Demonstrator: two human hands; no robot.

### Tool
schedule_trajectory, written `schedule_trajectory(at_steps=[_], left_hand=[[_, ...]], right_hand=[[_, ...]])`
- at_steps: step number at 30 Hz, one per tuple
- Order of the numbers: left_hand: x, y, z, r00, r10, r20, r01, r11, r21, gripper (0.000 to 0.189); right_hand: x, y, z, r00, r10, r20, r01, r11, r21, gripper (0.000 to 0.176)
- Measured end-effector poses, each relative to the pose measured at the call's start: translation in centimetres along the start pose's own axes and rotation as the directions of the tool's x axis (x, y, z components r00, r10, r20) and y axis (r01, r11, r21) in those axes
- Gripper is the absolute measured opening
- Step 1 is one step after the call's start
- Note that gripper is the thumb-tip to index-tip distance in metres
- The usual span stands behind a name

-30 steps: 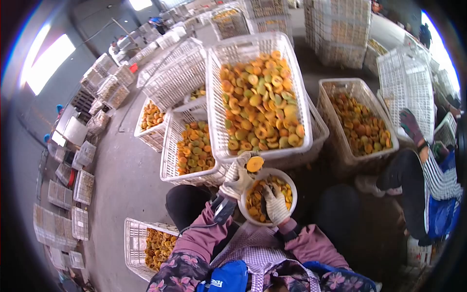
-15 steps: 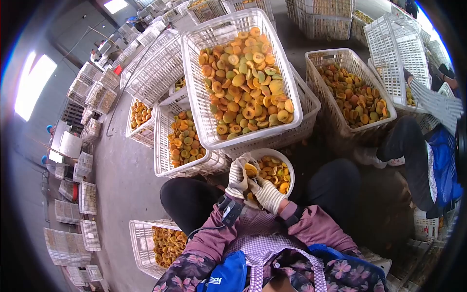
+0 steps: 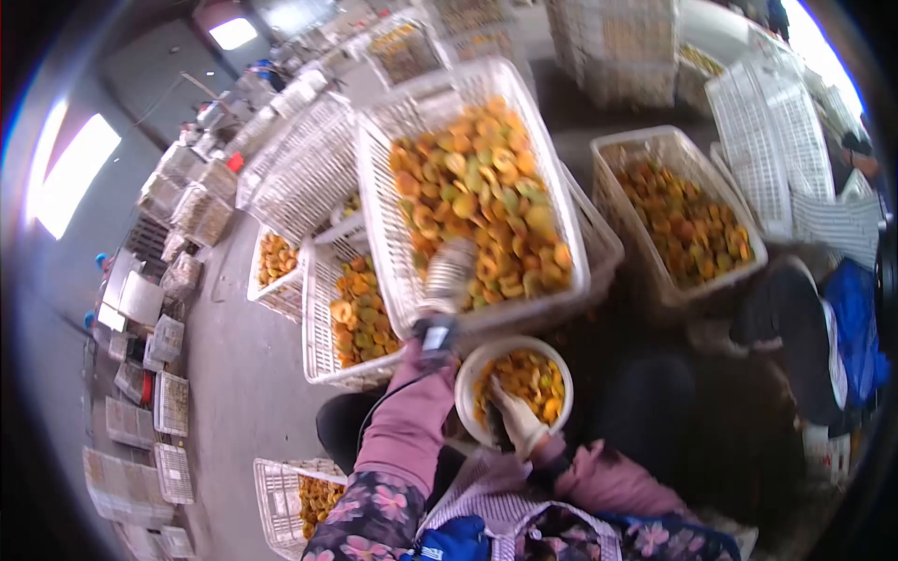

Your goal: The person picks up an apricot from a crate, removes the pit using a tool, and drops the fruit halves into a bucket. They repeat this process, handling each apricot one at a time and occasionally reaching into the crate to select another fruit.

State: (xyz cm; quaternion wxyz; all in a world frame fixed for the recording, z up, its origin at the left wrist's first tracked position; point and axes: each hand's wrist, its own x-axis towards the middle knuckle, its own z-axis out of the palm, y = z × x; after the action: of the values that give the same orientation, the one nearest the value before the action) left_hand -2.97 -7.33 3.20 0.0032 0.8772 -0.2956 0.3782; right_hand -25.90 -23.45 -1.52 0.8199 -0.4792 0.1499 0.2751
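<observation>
My left hand (image 3: pixel 452 266), in a striped glove and smeared by motion, reaches over the near left part of a white plastic crate (image 3: pixel 379 224) heaped with halved apricots (image 3: pixel 477 187). Its fingers are blurred against the fruit. Lower down, my right hand (image 3: pixel 516 417), also gloved, is inside the rim of a round white bucket (image 3: pixel 465 397), close over the orange fruit pieces (image 3: pixel 535 379) in it. Its fingers are closed around something dark and narrow that I cannot make out.
More fruit-filled crates stand to the left (image 3: pixel 318 341) and right (image 3: pixel 669 271). A smaller crate (image 3: pixel 271 491) with fruit pieces sits lower left. Another person's leg (image 3: pixel 790 327) and striped glove (image 3: pixel 837 224) show at the right. Stacked crates (image 3: pixel 613 56) rise behind.
My left hand has left the bucket and moved up and forward to the heaped crate. My right hand has lowered into the bucket. The apricot held between both hands no longer shows.
</observation>
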Motion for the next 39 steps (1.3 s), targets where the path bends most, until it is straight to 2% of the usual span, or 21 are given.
schedule_trajectory(at_steps=[1, 2, 4, 6, 7, 9, 11, 12, 13, 15, 17, 21, 23, 24, 27, 29, 32, 33, 34, 35, 39], left_hand=[[2.6, 0.9, 0.6, 0.842, -0.284, 0.460, 0.337, 0.941, -0.037, 0.035], [4.5, 2.0, 1.3, 0.421, -0.428, 0.800, 0.637, 0.767, 0.075, 0.043], [1.4, 1.8, 7.3, 0.551, -0.434, 0.713, 0.593, 0.805, 0.031, 0.046], [3.4, 2.7, 3.8, 0.397, -0.438, 0.807, 0.728, 0.686, 0.014, 0.046], [1.7, 2.6, 5.1, 0.519, -0.400, 0.755, 0.643, 0.765, -0.037, 0.046], [3.2, 2.6, 2.8, 0.418, -0.397, 0.817, 0.796, 0.594, -0.118, 0.040], [3.9, 4.5, -0.8, 0.445, -0.454, 0.772, 0.811, 0.570, -0.132, 0.040], [2.9, 5.7, -1.5, 0.538, -0.326, 0.778, 0.790, -0.127, -0.600, 0.032], [1.8, 7.2, -2.4, 0.665, -0.286, 0.690, 0.259, -0.777, -0.573, 0.026], [-0.5, 11.2, -5.3, 0.724, -0.327, 0.607, 0.307, -0.635, -0.708, 0.032], [-1.0, 14.5, -11.4, 0.680, -0.291, 0.673, 0.373, -0.653, -0.659, 0.033], [-6.1, 16.3, -10.9, 0.743, -0.378, 0.552, 0.271, -0.585, -0.765, 0.034], [-10.1, 16.8, -7.8, 0.584, -0.656, 0.478, 0.481, -0.195, -0.855, 0.036], [-10.5, 16.8, -7.3, 0.456, -0.680, 0.574, 0.385, -0.430, -0.816, 0.041], [-11.2, 17.5, -7.9, 0.574, -0.683, 0.451, 0.448, -0.199, -0.872, 0.044], [-11.4, 17.8, -7.6, 0.540, -0.672, 0.507, 0.423, -0.304, -0.854, 0.048], [-10.6, 18.2, -8.2, 0.533, -0.703, 0.471, 0.511, -0.177, -0.841, 0.051], [-10.0, 18.3, -8.7, 0.594, -0.725, 0.350, 0.590, 0.096, -0.802, 0.047], [-9.5, 18.4, -9.3, 0.665, -0.709, 0.234, 0.626, 0.358, -0.693, 0.042], [-8.6, 18.5, -10.2, 0.663, -0.712, 0.230, 0.625, 0.358, -0.694, 0.042], [-7.3, 18.7, -11.6, 0.668, -0.680, 0.301, 0.679, 0.394, -0.619, 0.050]], right_hand=[[0.4, -0.2, 0.2, 1.000, -0.024, -0.003, 0.024, 0.999, 0.040, 0.040], [0.0, -1.3, 0.1, 0.997, 0.075, 0.026, -0.075, 0.997, 0.005, 0.036], [-1.0, -3.0, 1.0, 0.979, 0.191, 0.070, -0.198, 0.973, 0.122, 0.036], [-1.1, -3.3, 1.0, 0.972, 0.223, 0.079, -0.232, 0.963, 0.136, 0.032], [-1.1, -3.3, 1.1, 0.974, 0.216, 0.067, -0.224, 0.964, 0.144, 0.030], [-0.3, -2.1, 0.7, 0.993, 0.116, 0.021, -0.118, 0.987, 0.113, 0.028], [0.8, -1.1, -0.3, 0.999, 0.021, -0.033, -0.019, 0.996, 0.083, 0.026], [1.4, -1.0, -0.9, 0.981, -0.182, -0.062, 0.185, 0.982, 0.038, 0.025], [1.7, -0.6, -1.4, 0.922, -0.378, -0.082, 0.379, 0.926, -0.011, 0.023], [-2.1, -5.3, -0.7, 0.967, -0.254, 0.028, 0.254, 0.967, -0.012, 0.026], [-1.3, -4.9, -0.8, 0.907, -0.422, 0.015, 0.422, 0.906, -0.031, 0.026], [-0.7, -2.2, -1.3, 0.950, -0.308, 0.052, 0.305, 0.951, 0.057, 0.029], [-0.5, -1.3, -1.6, 0.911, -0.393, 0.122, 0.410, 0.893, -0.183, 0.033], [-0.6, -1.3, -1.5, 0.910, -0.396, 0.126, 0.413, 0.892, -0.185, 0.033], [-1.1, -2.4, -0.9, 0.889, -0.435, 0.144, 0.458, 0.833, -0.310, 0.044], [-1.0, -2.2, -1.3, 0.915, -0.366, 0.173, 0.402, 0.870, -0.285, 0.051], [1.5, -0.2, -3.0, 0.905, -0.399, 0.147, 0.418, 0.773, -0.478, 0.056], [1.3, -0.4, -2.7, 0.904, -0.400, 0.153, 0.421, 0.769, -0.481, 0.056], [0.8, -0.5, -2.5, 0.918, -0.376, 0.125, 0.396, 0.865, -0.308, 0.053], [-0.6, -1.6, -1.7, 0.933, -0.346, 0.102, 0.357, 0.926, -0.120, 0.051], [-2.1, -3.3, -1.1, 0.937, -0.338, 0.094, 0.346, 0.933, -0.095, 0.040]])
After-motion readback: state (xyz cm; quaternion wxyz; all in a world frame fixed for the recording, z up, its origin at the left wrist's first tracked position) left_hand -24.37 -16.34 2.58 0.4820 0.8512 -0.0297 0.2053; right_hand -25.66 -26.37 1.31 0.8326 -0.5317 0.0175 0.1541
